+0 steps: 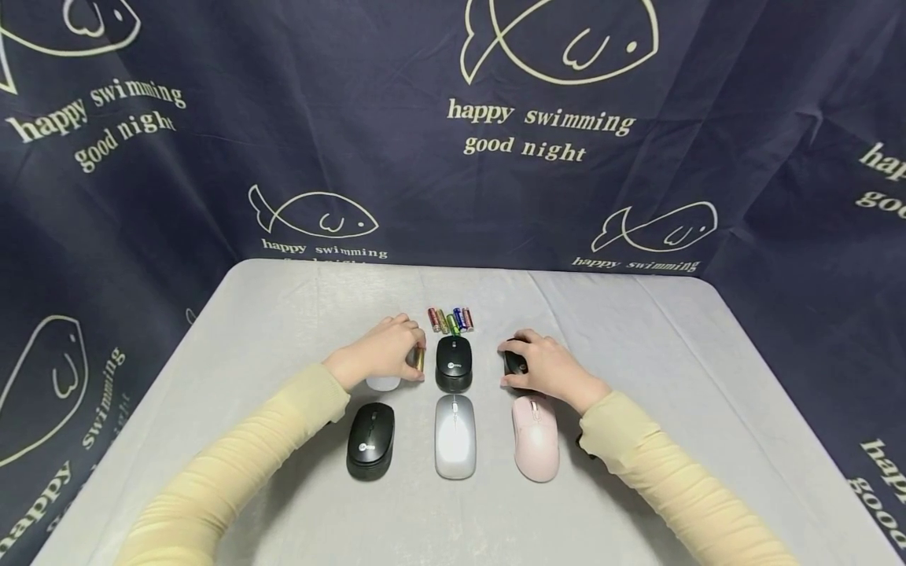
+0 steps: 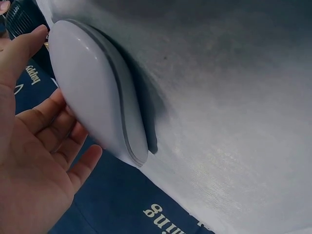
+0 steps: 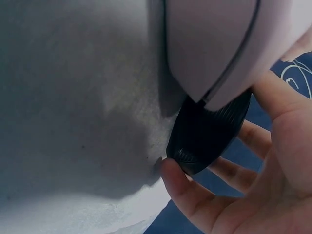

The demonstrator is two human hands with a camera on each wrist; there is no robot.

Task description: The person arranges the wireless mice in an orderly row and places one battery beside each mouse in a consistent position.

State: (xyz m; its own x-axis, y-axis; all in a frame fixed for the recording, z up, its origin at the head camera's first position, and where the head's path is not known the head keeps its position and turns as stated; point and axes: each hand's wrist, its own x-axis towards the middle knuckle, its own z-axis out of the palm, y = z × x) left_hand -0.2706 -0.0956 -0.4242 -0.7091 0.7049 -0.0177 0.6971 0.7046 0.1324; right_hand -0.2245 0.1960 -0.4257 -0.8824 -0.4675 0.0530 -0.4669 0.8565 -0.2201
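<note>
Pinched a gold battery (image 1: pixel 420 359) with the left hand (image 1: pixel 385 350), thumb by the near end and fingertips by the far end; found it between the white mouse (image 1: pixel 383 384) and the middle black mouse (image 1: pixel 454 363); gripped a dark mouse (image 1: pixel 515 363) with the right hand (image 1: pixel 546 364), just past the front of the pink mouse (image 1: pixel 535 442); needed, maybe, a light, steady pinch on the battery, so as not to roll or drop it; looked best to lift it clear of the white mouse, and to hold firm on the right without a bump to the pink mouse; lay lengthwise, in the battery's case, from near to far; could not tell plus end from minus end; seemed to run from near to far too, in the dark mouse's case; could not tell front from back, with fingers over it.
</note>
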